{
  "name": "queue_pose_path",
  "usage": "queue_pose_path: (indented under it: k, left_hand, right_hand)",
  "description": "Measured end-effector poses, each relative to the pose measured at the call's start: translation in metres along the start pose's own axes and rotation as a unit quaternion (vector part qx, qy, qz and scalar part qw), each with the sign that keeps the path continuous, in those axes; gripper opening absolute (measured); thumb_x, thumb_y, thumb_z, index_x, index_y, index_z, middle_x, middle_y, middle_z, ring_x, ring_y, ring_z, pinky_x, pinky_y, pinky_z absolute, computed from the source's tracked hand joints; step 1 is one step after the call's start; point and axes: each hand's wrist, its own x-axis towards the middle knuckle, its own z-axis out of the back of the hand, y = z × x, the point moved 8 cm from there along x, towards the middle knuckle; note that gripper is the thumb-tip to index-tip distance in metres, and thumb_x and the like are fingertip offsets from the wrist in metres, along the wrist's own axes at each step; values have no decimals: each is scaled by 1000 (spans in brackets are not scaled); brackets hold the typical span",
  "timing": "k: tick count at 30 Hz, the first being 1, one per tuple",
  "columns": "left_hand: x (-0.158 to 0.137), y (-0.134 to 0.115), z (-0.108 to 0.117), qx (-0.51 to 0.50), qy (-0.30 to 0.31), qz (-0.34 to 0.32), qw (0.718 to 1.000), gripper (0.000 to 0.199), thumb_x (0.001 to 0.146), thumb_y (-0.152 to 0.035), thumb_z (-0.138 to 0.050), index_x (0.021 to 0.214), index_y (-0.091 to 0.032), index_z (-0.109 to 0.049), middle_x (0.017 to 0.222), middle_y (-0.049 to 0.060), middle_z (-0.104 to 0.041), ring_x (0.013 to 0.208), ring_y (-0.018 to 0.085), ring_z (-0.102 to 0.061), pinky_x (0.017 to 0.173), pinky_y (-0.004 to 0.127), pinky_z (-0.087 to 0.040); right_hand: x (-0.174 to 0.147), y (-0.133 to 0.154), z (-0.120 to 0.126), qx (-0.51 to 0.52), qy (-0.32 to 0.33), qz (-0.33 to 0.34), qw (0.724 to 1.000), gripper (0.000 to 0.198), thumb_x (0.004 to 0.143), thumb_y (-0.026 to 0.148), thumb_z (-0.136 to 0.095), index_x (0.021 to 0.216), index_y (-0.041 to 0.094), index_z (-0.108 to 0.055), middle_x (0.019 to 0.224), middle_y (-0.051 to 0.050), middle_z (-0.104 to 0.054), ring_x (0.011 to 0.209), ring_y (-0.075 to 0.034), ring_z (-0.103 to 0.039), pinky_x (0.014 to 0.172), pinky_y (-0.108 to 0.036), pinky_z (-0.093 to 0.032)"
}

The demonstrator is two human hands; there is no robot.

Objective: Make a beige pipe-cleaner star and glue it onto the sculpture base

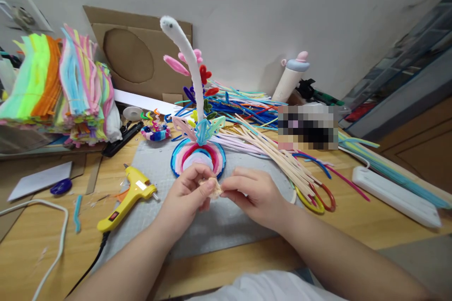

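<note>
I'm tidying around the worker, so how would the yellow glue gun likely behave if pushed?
The yellow glue gun probably won't roll far, since its handle angles off the barrel. Its black cord may drag and turn it. The plastic-looking shell should stay stiff.

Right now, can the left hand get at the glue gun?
Probably yes: nothing visible blocks the way from the left hand to the glue gun, though its fingers hold a beige piece.
</note>
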Motion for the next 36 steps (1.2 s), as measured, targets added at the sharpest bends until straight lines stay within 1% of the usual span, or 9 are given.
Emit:
queue_pose_path:
  k: [7,10,12,17,23,26,29,33,36]
  left_hand:
    - [3,5,1,32,1,20,999,19,78,-37,-65,83,-21,-56,63,-5,-52,47,6,-41,42,16,-36]
    - [6,4,8,22,-23,9,999,18,79,-36,-65,82,-21,-54,63,-6,-54,45,6,-42,40,16,-35]
    - [8,3,14,13,-48,-3,999,18,80,-35,-64,81,-22,-53,62,-6,-55,43,6,-42,39,16,-34]
    - [8,3,18,-20,-75,13,997,18,79,-33,-65,84,-22,-51,62,-7,-55,40,4,-45,36,14,-32]
    - [6,7,20,-51,-91,44,994,20,76,-31,-67,85,-22,-51,61,-6,-56,37,4,-45,32,13,-31]
    - [6,3,24,-73,-107,33,991,21,76,-30,-67,85,-21,-51,60,-6,-56,38,5,-47,32,12,-32]
    - [6,-3,28,-93,-116,18,989,22,76,-30,-67,85,-20,-49,62,-6,-57,39,4,-48,33,12,-34]
    - [7,-10,28,-124,-96,14,988,23,77,-31,-64,89,-22,-47,63,-5,-58,36,5,-47,31,11,-32]
    - [8,-11,27,-141,-75,17,987,23,78,-31,-62,93,-23,-45,64,-4,-59,37,6,-49,31,11,-31]
  right_hand:
    - [2,-2,-6,-13,52,-3,999,12,90,16,-49,88,18,-60,80,-4,-61,74,-15,-54,65,-26,-40]
    - [2,-8,-4,56,49,-63,995,13,89,17,-51,95,17,-62,85,-5,-63,76,-15,-56,67,-27,-43]
    - [1,-17,-6,134,38,-138,981,19,90,17,-49,103,17,-63,88,-6,-64,72,-13,-58,65,-26,-46]
    - [-10,-42,-28,348,29,-313,883,20,86,27,-56,99,15,-66,81,-4,-67,64,-12,-65,55,-22,-50]
    - [-9,-44,-44,528,58,-377,759,34,72,40,-71,92,15,-61,80,-5,-71,62,-14,-71,54,-22,-54]
    - [-2,-38,-44,560,76,-394,725,36,72,39,-72,94,15,-58,77,-4,-72,61,-16,-72,52,-22,-55]
    - [10,-33,-42,545,90,-397,733,29,75,34,-70,93,16,-55,69,-2,-71,58,-15,-71,51,-22,-55]
    - [29,-29,-39,504,99,-343,786,29,74,31,-71,95,17,-56,64,1,-69,55,-14,-70,50,-21,-55]
    - [36,-30,-40,498,101,-307,805,32,74,32,-72,98,17,-57,67,0,-71,56,-14,-70,52,-23,-55]
